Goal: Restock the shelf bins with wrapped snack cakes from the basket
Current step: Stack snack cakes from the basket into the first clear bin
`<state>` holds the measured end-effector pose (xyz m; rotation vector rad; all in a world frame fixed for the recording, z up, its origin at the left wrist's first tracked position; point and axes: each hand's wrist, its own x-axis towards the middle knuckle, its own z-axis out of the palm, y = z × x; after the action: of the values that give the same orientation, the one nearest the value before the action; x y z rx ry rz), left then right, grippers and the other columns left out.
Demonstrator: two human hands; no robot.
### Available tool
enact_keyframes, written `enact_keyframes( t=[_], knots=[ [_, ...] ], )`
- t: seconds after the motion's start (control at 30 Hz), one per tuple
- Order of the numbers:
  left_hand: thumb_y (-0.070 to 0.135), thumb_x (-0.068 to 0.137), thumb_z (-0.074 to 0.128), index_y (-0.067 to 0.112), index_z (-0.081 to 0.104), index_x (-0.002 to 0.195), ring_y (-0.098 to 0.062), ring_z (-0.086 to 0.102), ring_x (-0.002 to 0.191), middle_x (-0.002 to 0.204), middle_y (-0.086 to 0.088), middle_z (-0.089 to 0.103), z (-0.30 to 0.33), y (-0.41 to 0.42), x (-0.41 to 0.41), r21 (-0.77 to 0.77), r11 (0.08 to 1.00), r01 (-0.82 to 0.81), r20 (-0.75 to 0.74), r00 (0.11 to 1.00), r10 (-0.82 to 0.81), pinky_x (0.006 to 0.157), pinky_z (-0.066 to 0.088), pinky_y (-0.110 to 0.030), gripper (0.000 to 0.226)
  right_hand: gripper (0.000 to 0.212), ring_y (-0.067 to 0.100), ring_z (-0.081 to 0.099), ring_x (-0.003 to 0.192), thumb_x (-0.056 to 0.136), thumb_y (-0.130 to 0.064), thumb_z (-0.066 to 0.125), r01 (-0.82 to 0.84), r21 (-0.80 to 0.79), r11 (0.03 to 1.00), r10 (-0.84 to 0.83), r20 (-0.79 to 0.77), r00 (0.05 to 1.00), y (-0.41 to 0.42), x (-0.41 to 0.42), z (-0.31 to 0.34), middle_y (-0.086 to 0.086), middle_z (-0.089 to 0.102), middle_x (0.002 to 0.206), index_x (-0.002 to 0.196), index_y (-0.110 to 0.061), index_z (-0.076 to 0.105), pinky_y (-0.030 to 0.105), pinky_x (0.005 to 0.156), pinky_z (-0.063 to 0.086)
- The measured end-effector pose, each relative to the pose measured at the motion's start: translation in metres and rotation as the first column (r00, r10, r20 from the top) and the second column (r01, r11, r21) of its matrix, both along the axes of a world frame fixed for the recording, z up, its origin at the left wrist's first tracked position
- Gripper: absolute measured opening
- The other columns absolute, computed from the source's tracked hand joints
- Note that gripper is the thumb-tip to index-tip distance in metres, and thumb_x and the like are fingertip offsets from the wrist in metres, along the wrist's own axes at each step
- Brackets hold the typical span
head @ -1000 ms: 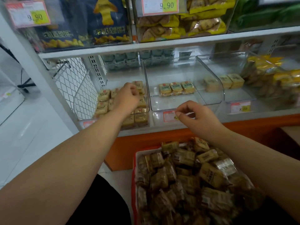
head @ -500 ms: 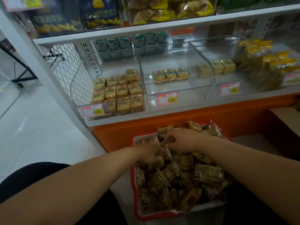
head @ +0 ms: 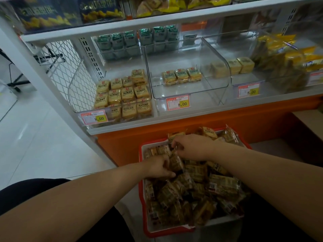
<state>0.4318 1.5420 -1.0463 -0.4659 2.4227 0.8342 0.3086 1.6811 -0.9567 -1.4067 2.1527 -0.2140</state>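
A red and white basket (head: 144,222) on the floor holds several wrapped snack cakes (head: 197,194). Both hands are down in its far end. My left hand (head: 157,166) pinches a wrapped cake (head: 175,162) at the pile's top left. My right hand (head: 190,147) curls over the pile just behind it, fingertips closed on a wrapper edge. On the lower shelf, the left clear bin (head: 111,117) is packed with several yellow cakes (head: 127,93). The middle clear bin (head: 190,91) holds three cakes (head: 182,75) at its back.
A third bin (head: 248,81) to the right holds pale square cakes; yellow bags (head: 283,55) fill the far right. Green packs (head: 139,39) stand at the shelf's back. A wire mesh panel (head: 70,74) ends the shelf at left. White floor (head: 35,137) lies left.
One second ago my left hand was in the left bin and my right hung before the shelf. Both have dropped into the basket and closed on wrapped cakes.
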Motion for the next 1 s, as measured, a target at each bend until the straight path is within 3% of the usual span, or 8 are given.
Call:
enact_keyframes(
  t=[0.13,0.33,0.57,0.63,0.7,0.77,0.9,1.0],
  knots=[
    [0.021,0.087,0.072,0.024,0.044,0.092,-0.01,0.048,0.074,0.088,0.004,0.05,0.007,-0.014,0.0,-0.017,0.991,-0.132,-0.011,0.991,0.132,0.057,0.039,-0.022,0.028,0.034,0.01,0.057,0.093,0.096,-0.031,0.056,0.012,0.004,1.0,-0.013,0.04,0.999,0.004,0.0,0.003,-0.005,0.06,0.115,0.13,-0.028,0.05,0.025,0.075,0.049],
    [0.003,0.085,0.07,0.028,0.052,0.112,-0.019,0.065,0.099,0.116,-0.006,0.061,0.076,-0.038,-0.013,0.404,0.832,-0.38,-0.001,0.91,0.416,0.073,0.056,-0.027,0.041,0.04,0.006,0.054,0.09,0.092,-0.032,0.064,0.168,0.012,0.986,-0.168,0.136,0.976,0.003,-0.009,0.012,-0.009,0.058,0.114,0.129,-0.028,0.048,0.019,0.065,0.042],
    [-0.014,0.086,0.059,0.013,0.054,0.114,-0.023,0.068,0.093,0.11,-0.013,0.065,0.136,-0.039,-0.016,0.772,0.52,-0.366,-0.002,0.816,0.578,0.066,0.058,-0.028,0.039,0.036,0.018,0.072,0.09,0.08,-0.022,0.078,0.478,-0.032,0.878,-0.303,0.735,0.606,0.003,-0.015,0.037,0.001,0.071,0.105,0.111,-0.02,0.058,0.034,0.08,0.06],
    [-0.011,0.087,0.061,0.014,0.056,0.112,-0.023,0.068,0.095,0.11,-0.011,0.066,0.149,-0.039,-0.018,0.737,0.577,-0.352,-0.057,0.818,0.572,0.072,0.059,-0.029,0.036,0.039,0.019,0.074,0.084,0.079,-0.014,0.079,0.588,-0.088,0.804,-0.302,0.791,0.531,0.001,-0.017,0.045,0.006,0.071,0.103,0.111,-0.016,0.056,0.036,0.079,0.061],
    [0.001,0.085,0.07,0.019,0.06,0.111,-0.017,0.069,0.097,0.108,-0.006,0.07,0.161,-0.042,-0.02,0.538,0.791,-0.291,-0.203,0.867,0.456,0.081,0.057,-0.027,0.033,0.041,0.023,0.074,0.084,0.078,-0.013,0.079,0.651,-0.156,0.742,-0.301,0.791,0.533,-0.002,-0.021,0.053,0.008,0.072,0.103,0.11,-0.016,0.054,0.04,0.079,0.06],
    [0.017,0.082,0.077,0.025,0.064,0.113,-0.007,0.069,0.093,0.099,0.005,0.075,0.177,-0.046,-0.021,0.35,0.911,-0.217,-0.291,0.9,0.326,0.087,0.053,-0.025,0.034,0.037,0.024,0.074,0.085,0.079,-0.016,0.078,0.667,-0.237,0.707,-0.274,0.777,0.567,-0.004,-0.024,0.061,0.008,0.074,0.099,0.107,-0.016,0.054,0.041,0.079,0.06],
    [0.026,0.074,0.079,0.029,0.069,0.109,-0.009,0.071,0.09,0.093,0.009,0.075,0.209,-0.062,-0.025,0.33,0.903,-0.276,-0.361,0.847,0.39,0.081,0.058,-0.027,0.037,0.026,0.007,0.071,0.08,0.084,-0.029,0.074,0.677,-0.409,0.612,-0.242,0.718,0.652,-0.018,-0.03,0.074,-0.004,0.075,0.091,0.103,-0.025,0.058,0.026,0.073,0.055],
    [0.022,0.069,0.079,0.026,0.068,0.111,-0.015,0.073,0.088,0.097,0.003,0.076,0.222,-0.088,-0.03,0.523,0.769,-0.367,-0.393,0.697,0.6,0.074,0.058,-0.025,0.044,0.017,-0.002,0.066,0.081,0.089,-0.032,0.069,0.649,-0.526,0.55,-0.265,0.627,0.733,-0.028,-0.039,0.078,-0.01,0.072,0.088,0.101,-0.032,0.057,0.018,0.07,0.047]
  ],
)
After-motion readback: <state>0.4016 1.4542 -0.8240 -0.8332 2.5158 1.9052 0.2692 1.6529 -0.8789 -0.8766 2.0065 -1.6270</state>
